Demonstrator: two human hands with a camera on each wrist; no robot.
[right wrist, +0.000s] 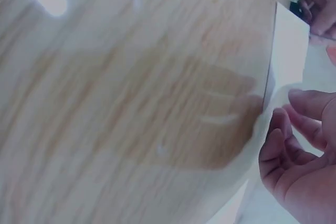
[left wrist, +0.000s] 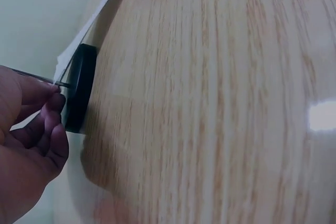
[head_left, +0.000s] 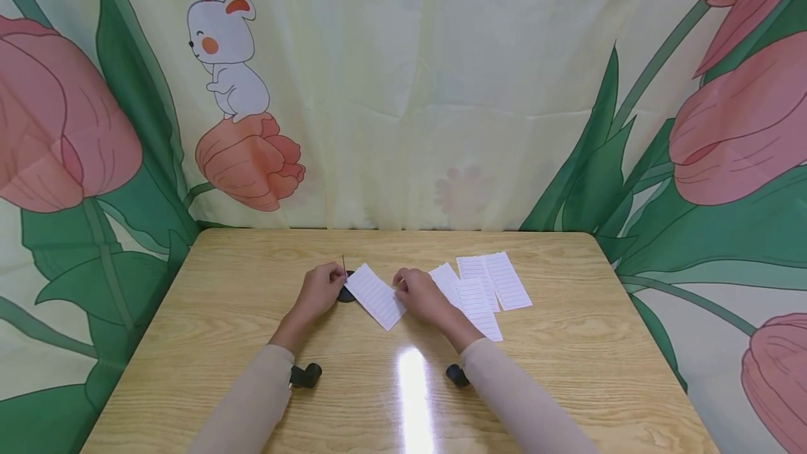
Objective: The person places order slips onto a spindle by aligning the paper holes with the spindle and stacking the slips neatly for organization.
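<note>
A receipt spike (head_left: 347,296) with a round black base and a thin upright rod stands on the table. My left hand (head_left: 320,287) pinches the corner of a lined paper slip (head_left: 373,296) right at the rod. In the left wrist view, the fingertips are close above the black base (left wrist: 82,90) and the slip slants away from them. My right hand (head_left: 421,294) has its fingers curled at the slip's other end. The right wrist view shows thumb and fingers at the edge of the white paper (right wrist: 289,51), which they seem to pinch.
Several more lined slips (head_left: 504,279) lie overlapping on the wooden table (head_left: 252,286) to the right, partly under my right forearm. A curtain (head_left: 391,90) printed with tulips and a rabbit hangs behind the table's far edge. Black wrist cameras (head_left: 307,375) jut inward from both wrists.
</note>
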